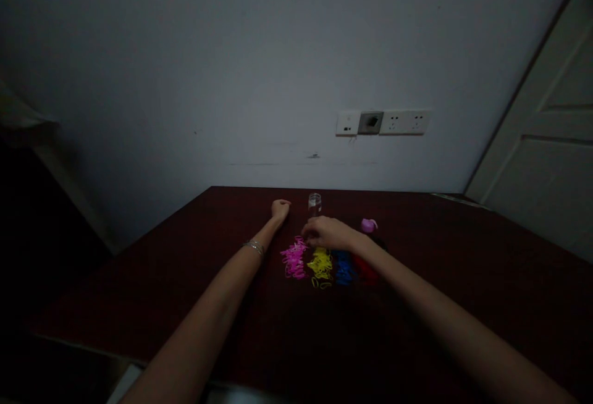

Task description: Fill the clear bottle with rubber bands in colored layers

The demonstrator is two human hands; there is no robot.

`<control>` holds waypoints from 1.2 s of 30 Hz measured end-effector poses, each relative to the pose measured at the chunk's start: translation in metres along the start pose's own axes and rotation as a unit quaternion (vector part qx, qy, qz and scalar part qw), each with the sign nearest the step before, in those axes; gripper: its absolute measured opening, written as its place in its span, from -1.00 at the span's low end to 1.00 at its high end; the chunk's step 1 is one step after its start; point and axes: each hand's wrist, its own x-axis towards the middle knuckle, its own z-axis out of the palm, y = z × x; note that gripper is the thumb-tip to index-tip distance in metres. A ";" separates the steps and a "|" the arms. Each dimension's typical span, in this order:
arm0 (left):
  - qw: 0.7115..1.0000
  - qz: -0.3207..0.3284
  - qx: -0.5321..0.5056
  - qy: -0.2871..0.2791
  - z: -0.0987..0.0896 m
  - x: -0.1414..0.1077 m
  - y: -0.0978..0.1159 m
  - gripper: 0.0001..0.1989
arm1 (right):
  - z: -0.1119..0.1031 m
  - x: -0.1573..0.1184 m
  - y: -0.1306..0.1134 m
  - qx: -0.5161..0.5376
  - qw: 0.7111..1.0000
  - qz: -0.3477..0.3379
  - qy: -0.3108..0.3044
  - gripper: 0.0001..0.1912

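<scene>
Plainly, our right hand (328,233) is nearer to the clear jar (314,201), which stands upright just beyond it, long axis vertical, base hidden behind that hand. Its fingers curve down by the pink bands (295,260) and yellow bands (320,264); whether they pinch any, we cannot tell. Our left hand (280,209) is curled, left of the jar, its contents hidden. Rightward lie blue bands (343,268), red bands (365,272) partly behind our right forearm (417,293), and a purple object (369,225).
</scene>
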 end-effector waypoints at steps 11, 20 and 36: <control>0.995 -0.026 0.070 0.062 0.002 0.003 -0.002 -0.79 | 0.017 0.037 -0.009 -0.027 0.990 0.023 -0.134 -0.69; 0.995 0.015 0.088 0.048 0.002 -0.002 -0.004 -0.80 | 0.016 0.040 -0.009 0.038 0.992 0.008 -0.122 -0.72; 0.995 0.037 0.086 0.026 0.001 -0.002 -0.006 -0.81 | -0.046 0.036 0.020 0.230 0.973 0.005 0.022 -0.75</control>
